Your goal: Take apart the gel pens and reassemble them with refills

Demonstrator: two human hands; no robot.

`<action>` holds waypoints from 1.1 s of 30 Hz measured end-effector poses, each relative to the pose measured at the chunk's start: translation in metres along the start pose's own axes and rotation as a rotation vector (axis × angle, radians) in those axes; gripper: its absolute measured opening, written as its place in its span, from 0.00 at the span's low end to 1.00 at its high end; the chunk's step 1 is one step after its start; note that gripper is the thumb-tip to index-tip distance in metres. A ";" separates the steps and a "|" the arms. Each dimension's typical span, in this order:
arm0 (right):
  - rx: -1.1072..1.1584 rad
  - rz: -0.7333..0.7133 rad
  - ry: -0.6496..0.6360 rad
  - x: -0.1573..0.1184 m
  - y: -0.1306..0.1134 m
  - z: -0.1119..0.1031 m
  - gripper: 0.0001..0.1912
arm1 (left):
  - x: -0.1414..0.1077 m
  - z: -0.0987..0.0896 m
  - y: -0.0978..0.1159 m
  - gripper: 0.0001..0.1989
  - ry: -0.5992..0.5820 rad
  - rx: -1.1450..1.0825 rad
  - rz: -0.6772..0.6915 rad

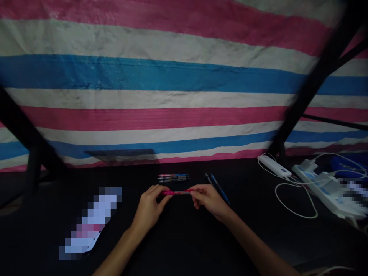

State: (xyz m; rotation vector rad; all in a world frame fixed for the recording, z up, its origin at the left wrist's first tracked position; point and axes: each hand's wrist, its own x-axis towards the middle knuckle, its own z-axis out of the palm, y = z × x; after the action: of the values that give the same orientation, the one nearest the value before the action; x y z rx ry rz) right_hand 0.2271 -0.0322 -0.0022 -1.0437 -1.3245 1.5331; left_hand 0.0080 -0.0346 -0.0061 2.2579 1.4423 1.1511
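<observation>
Here we pinch a red pen (178,192), left hand (151,203) on one end, right hand (209,198) on the other. It is near the pen row (172,179), on our side. A blue pen (219,187) lies right of that row.

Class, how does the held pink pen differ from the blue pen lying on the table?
The pink pen is pink-red at its ends; the blue pen shows blue. The pink pen is held by the left hand and right hand; the blue pen lies on the table. The pink pen runs crosswise; the blue pen slants. Both are slim.
</observation>
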 end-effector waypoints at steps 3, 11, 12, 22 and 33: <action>0.007 0.002 -0.007 -0.001 -0.001 0.000 0.15 | 0.000 -0.002 -0.001 0.05 -0.002 0.011 0.017; 0.011 0.000 -0.024 0.001 0.003 -0.002 0.16 | 0.000 -0.004 -0.001 0.06 -0.011 0.081 0.063; 0.017 0.004 -0.021 0.001 0.004 -0.003 0.16 | -0.001 -0.003 0.000 0.07 -0.017 0.116 0.078; 0.119 0.134 -0.141 -0.010 -0.005 0.012 0.17 | -0.003 -0.001 0.023 0.08 -0.089 0.703 0.212; 0.151 0.117 -0.183 -0.016 -0.002 0.026 0.17 | -0.008 0.001 0.013 0.12 -0.012 0.813 0.215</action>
State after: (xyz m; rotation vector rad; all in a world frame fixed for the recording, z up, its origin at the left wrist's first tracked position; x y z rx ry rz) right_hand 0.2079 -0.0553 0.0030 -0.9168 -1.2652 1.8234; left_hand 0.0155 -0.0470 -0.0036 2.9869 1.9502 0.6400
